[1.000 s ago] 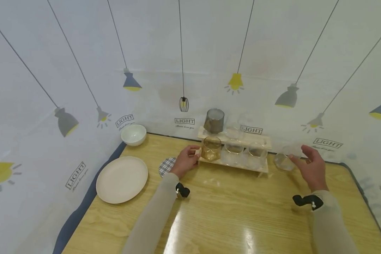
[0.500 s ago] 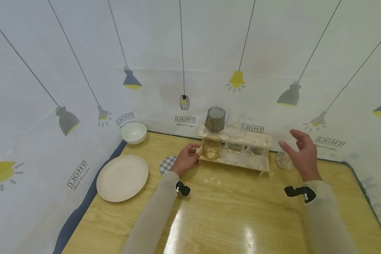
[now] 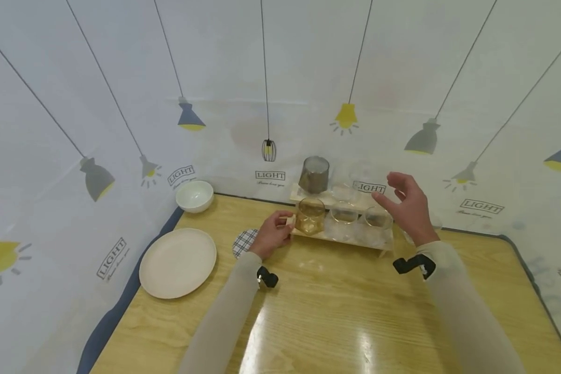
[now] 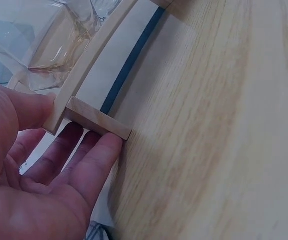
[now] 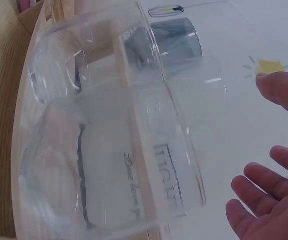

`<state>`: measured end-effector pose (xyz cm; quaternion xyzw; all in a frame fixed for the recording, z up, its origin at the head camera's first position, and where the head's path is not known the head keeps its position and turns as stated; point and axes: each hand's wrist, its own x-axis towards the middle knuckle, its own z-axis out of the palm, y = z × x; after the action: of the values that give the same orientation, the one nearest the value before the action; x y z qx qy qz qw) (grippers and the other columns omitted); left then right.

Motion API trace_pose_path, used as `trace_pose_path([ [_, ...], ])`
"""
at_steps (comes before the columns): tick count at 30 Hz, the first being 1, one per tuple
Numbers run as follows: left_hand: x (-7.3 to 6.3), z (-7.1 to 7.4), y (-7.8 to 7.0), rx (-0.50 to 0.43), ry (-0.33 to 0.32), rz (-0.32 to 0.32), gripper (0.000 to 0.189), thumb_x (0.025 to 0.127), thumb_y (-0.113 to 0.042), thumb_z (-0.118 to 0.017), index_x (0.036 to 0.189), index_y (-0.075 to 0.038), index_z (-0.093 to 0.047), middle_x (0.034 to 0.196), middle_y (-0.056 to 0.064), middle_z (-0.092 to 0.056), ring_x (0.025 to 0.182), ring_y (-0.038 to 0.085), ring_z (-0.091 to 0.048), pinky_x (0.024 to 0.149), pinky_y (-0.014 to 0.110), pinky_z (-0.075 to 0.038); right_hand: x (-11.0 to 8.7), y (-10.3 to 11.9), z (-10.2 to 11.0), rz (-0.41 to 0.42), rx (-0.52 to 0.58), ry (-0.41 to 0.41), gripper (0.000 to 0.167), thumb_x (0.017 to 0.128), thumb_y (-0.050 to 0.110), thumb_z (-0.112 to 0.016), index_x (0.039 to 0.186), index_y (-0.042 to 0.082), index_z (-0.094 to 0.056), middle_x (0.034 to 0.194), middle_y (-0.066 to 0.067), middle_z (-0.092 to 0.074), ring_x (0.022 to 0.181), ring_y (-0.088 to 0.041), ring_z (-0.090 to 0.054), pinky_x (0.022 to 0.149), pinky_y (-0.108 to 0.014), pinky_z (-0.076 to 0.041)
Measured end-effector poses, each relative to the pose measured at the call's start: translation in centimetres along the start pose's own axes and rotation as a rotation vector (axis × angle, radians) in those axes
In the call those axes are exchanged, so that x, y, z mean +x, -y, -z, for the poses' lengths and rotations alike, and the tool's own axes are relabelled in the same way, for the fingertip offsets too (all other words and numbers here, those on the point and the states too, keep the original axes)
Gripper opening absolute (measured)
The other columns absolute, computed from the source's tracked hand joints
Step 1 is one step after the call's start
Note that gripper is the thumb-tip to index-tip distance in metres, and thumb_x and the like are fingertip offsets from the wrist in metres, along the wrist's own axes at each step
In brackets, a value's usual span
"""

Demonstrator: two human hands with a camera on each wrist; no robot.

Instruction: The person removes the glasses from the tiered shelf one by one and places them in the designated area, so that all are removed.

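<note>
My left hand (image 3: 272, 236) holds the left end of a two-tier wooden rack (image 3: 346, 240). In the left wrist view the thumb lies on the shelf end and the fingers touch the leg (image 4: 96, 119). On the lower tier stand an amber glass (image 3: 310, 218) and two clear glasses, one in the middle (image 3: 343, 221) and one at the right (image 3: 377, 226). A smoky grey glass (image 3: 315, 175) and a faint clear glass (image 3: 345, 189) are on the upper tier. My right hand (image 3: 409, 210), fingers spread and holding nothing, hovers by the rack's right end, apart from the nearby clear glass (image 5: 99, 165).
Another clear glass (image 3: 437, 224) stands on the table right of the rack, mostly hidden by my right hand. At the left are a large pale plate (image 3: 177, 264), a white bowl (image 3: 194, 197) and a checked coaster (image 3: 244, 241). A lamp-patterned wall covering (image 3: 234, 62) rises behind the table.
My right hand has come away from the clear glass on the table and moved left and up to the rack's right end. My left hand stays at the rack's left end.
</note>
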<state>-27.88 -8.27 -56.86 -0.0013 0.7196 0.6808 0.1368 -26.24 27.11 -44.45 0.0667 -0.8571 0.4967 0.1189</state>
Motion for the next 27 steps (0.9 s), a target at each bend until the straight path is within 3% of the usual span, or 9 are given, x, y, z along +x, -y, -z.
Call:
trace_pose_path([
  [7, 0.1, 0.2, 0.0, -0.011, 0.018, 0.004, 0.038, 0.107, -0.014, -0.065, 0.144, -0.017, -0.058, 0.137, 0.016, -0.061, 0.110, 0.021, -0.065, 0.087, 0.039, -0.062, 2.6, 0.9, -2.2, -0.016, -0.051, 0.074, 0.085, 0.096, 0.047, -0.077, 0.159, 0.006, -0.038, 0.159, -0.019, -0.049, 0.148, -0.035, -0.048, 0.124, -0.052, -0.039],
  [12, -0.1, 0.5, 0.1, -0.021, 0.006, 0.017, 0.037, 0.107, -0.014, -0.065, 0.143, -0.018, -0.059, 0.138, 0.015, -0.060, 0.110, 0.022, -0.065, 0.086, 0.039, -0.062, 4.4, 1.4, -3.6, -0.071, -0.110, 0.183, 0.097, 0.094, 0.057, -0.076, 0.165, 0.012, -0.029, 0.164, -0.018, -0.044, 0.152, -0.036, -0.043, 0.123, -0.057, -0.039],
  [16, 0.0, 0.5, 0.3, -0.036, 0.018, 0.025, 0.038, 0.106, -0.013, -0.065, 0.143, -0.018, -0.058, 0.139, 0.015, -0.058, 0.111, 0.022, -0.064, 0.087, 0.039, -0.062, 5.1, 1.5, -4.3, -0.101, -0.131, 0.236, 0.099, 0.093, 0.054, -0.079, 0.166, 0.012, -0.027, 0.163, -0.020, -0.043, 0.152, -0.038, -0.042, 0.122, -0.059, -0.039],
  [27, 0.0, 0.2, 0.0, -0.034, 0.049, -0.001, 0.040, 0.107, -0.013, -0.065, 0.146, -0.015, -0.057, 0.143, 0.019, -0.057, 0.107, 0.022, -0.066, 0.085, 0.039, -0.063, 6.1, 1.0, -5.0, -0.115, -0.069, 0.249, 0.090, 0.094, 0.045, -0.080, 0.162, 0.013, -0.032, 0.158, -0.020, -0.048, 0.147, -0.044, -0.046, 0.119, -0.061, -0.042],
])
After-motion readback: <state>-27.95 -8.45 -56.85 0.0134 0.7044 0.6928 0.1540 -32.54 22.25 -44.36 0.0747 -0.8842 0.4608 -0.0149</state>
